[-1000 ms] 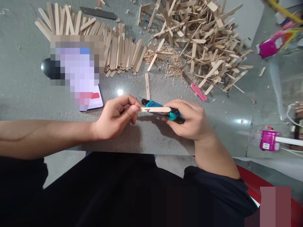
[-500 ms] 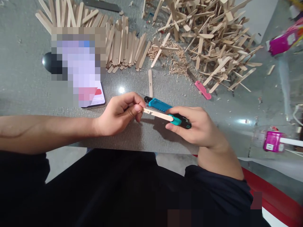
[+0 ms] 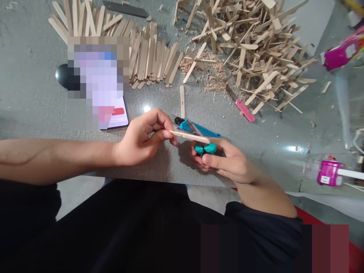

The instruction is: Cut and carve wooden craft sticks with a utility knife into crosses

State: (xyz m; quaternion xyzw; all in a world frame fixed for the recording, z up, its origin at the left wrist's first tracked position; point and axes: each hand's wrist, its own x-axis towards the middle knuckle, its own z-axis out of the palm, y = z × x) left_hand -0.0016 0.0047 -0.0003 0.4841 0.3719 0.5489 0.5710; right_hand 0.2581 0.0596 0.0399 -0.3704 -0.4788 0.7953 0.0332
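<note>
My left hand (image 3: 142, 138) pinches one end of a flat wooden stick (image 3: 189, 136) between thumb and fingers, holding it level over the grey table (image 3: 34, 98). My right hand (image 3: 227, 161) is closed round the teal handle of a blue utility knife (image 3: 199, 132), whose blade end points up-left and crosses behind the stick's free end. Both hands hover near the table's front edge. A single loose stick (image 3: 182, 100) lies just beyond them.
Rows of plain sticks (image 3: 148, 57) lie at the back left, a big heap of crossed sticks (image 3: 250, 45) and shavings at the back right. A phone (image 3: 118, 115) lies left of my hands. A pink cutter (image 3: 245, 110) and pink packages (image 3: 328, 172) lie to the right.
My right hand has turned and slid toward me along the knife, so the knife now tilts more steeply behind the stick. My left hand has stayed almost in place.
</note>
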